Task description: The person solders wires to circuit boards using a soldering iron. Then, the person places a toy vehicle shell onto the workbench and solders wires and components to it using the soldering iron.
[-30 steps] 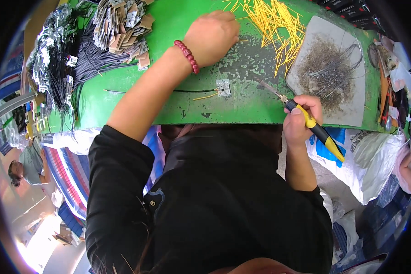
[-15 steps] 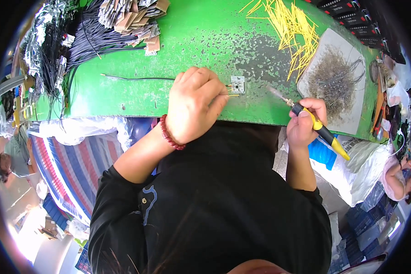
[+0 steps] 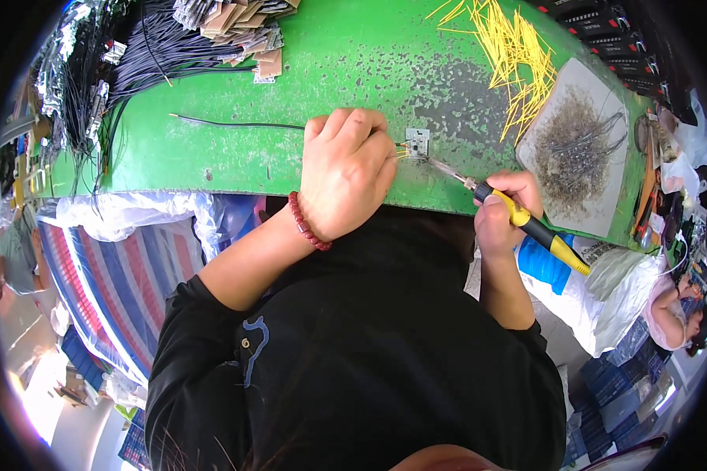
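My right hand (image 3: 504, 213) grips a yellow and black soldering iron (image 3: 518, 216), its tip against or just beside the lower right edge of a small white circuit board (image 3: 417, 144). From the left, my left hand (image 3: 349, 169) is closed on wires that lead into the board; its fingertips are mostly hidden under the hand. A black wire (image 3: 243, 124) runs out to the left from beneath that hand along the green table (image 3: 314, 86). Short yellow wire ends show between the left fingers and the board.
Loose yellow wires (image 3: 518, 63) lie at the far right, beside a pale board (image 3: 613, 165) heaped with dark wire-like scraps. Bundled black cables (image 3: 161, 55) with small boards fill the far left. A white bag (image 3: 605, 298) and a striped sheet (image 3: 102, 282) hang below the table's near edge.
My right hand has brought the soldering iron leftward, and its tip has come from apart to the circuit board's edge. My left hand keeps its hold beside the board.
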Motion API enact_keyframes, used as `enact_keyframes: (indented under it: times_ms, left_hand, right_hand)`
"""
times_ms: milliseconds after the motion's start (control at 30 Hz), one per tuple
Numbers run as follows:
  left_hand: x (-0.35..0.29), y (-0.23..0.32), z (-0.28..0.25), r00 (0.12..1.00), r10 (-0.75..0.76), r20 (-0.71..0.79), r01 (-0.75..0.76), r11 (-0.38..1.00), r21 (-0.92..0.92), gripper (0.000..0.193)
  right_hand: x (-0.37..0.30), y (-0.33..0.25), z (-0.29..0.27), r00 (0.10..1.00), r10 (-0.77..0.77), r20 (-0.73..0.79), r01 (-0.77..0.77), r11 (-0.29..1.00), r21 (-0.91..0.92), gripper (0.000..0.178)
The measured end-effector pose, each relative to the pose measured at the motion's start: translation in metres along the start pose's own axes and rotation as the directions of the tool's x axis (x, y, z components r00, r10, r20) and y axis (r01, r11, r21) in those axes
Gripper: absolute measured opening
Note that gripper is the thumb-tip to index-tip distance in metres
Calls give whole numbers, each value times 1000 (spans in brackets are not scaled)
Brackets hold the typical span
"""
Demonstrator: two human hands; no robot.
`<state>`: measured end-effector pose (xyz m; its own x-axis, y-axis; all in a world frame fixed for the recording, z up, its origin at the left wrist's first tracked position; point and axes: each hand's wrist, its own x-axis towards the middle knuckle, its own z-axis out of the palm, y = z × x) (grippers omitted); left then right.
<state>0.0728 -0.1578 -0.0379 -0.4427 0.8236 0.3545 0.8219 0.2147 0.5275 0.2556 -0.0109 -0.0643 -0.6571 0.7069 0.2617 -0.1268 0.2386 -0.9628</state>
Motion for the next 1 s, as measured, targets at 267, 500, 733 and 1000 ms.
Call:
enact_keyframes:
  times_ms: [267,500,733,1000]
  left_hand:
    - [0,1,1,1000,-3,-17,3,1000,21,11]
    - [-1,1,3,1000,9,-29,-8,1000,17,12]
    - [2,-1,5,999,20,-40,-20,1000,17,12]
    - [-1,-1,-7,999,-2,-42,5,997,71,13]
  right_hand:
    - [-1,-4,5,1000,12,-20,-12,1000,-6,22]
    - [-3,2,2,999,-22,-25,22,1000,-20,23]
    - [3,-7,3,999,-14,-49,21,989,147,25]
    - [30,-19,33,963,-38,268,81,985,-154,34]
